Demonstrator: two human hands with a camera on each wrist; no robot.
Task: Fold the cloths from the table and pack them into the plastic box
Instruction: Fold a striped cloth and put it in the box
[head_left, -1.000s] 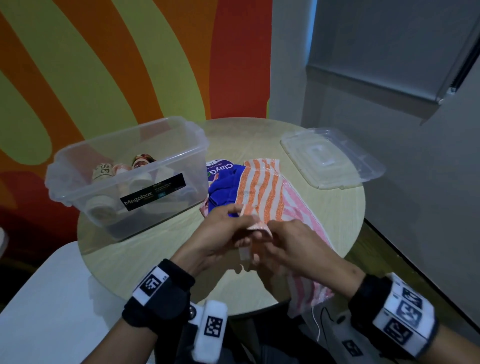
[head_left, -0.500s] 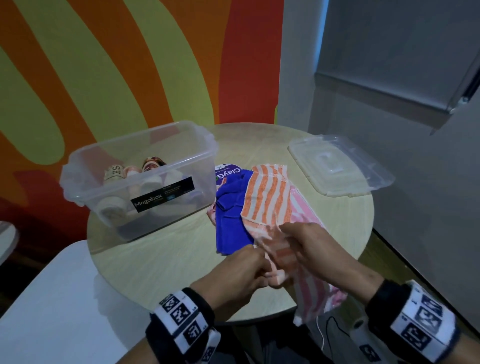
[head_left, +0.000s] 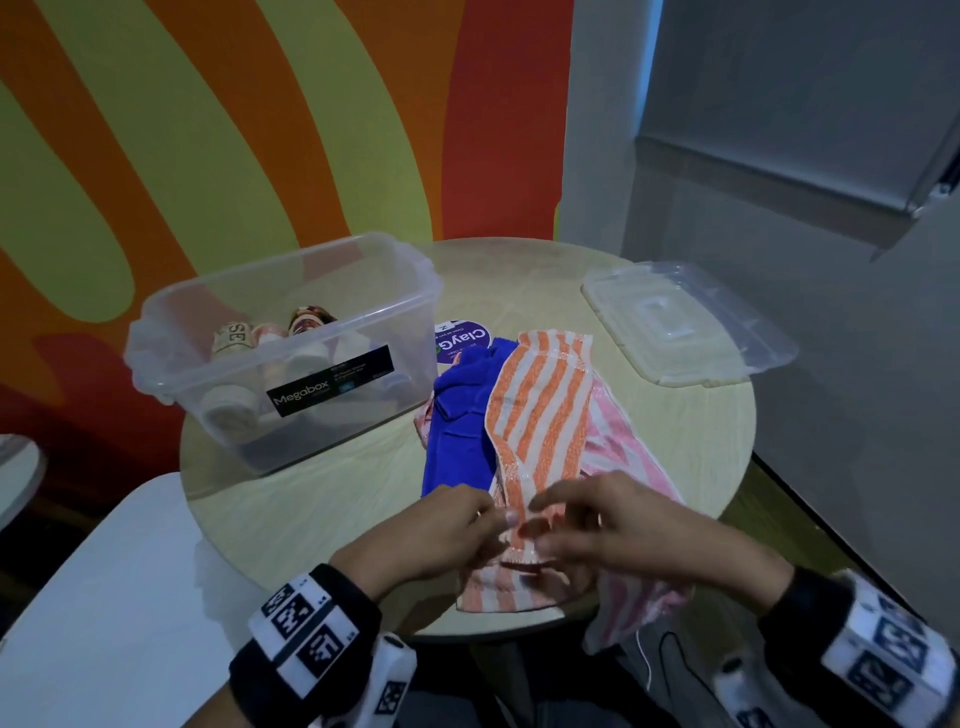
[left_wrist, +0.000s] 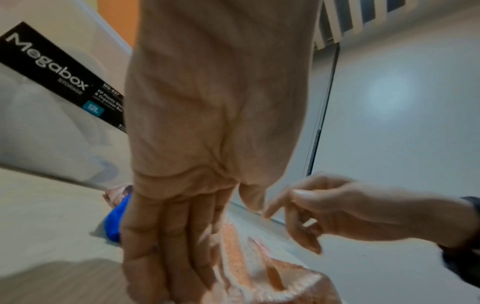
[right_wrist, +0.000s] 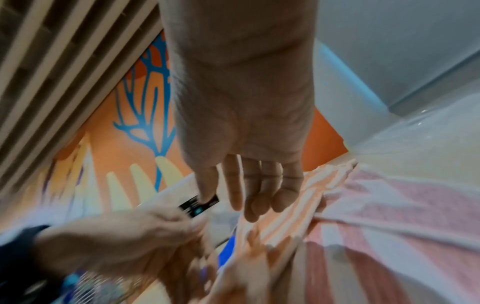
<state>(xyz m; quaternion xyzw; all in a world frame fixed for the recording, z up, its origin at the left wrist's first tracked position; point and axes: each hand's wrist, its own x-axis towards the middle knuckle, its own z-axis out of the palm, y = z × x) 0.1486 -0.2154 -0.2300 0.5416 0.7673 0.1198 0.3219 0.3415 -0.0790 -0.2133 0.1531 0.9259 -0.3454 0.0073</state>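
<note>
Your left hand (head_left: 447, 525) pinches the orange-striped cloth (head_left: 540, 410); your right hand (head_left: 613, 519) hovers loosely open. The blue cloth (head_left: 457, 431), Megabox box (head_left: 291, 332) and lid (head_left: 685, 322) crowd the surface (head_left: 322, 493).

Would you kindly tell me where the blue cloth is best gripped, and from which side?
I would pinch the blue cloth at its near bottom edge, coming from the left. That edge lies bare on the table, while the orange striped cloth overlaps its right side.
</note>
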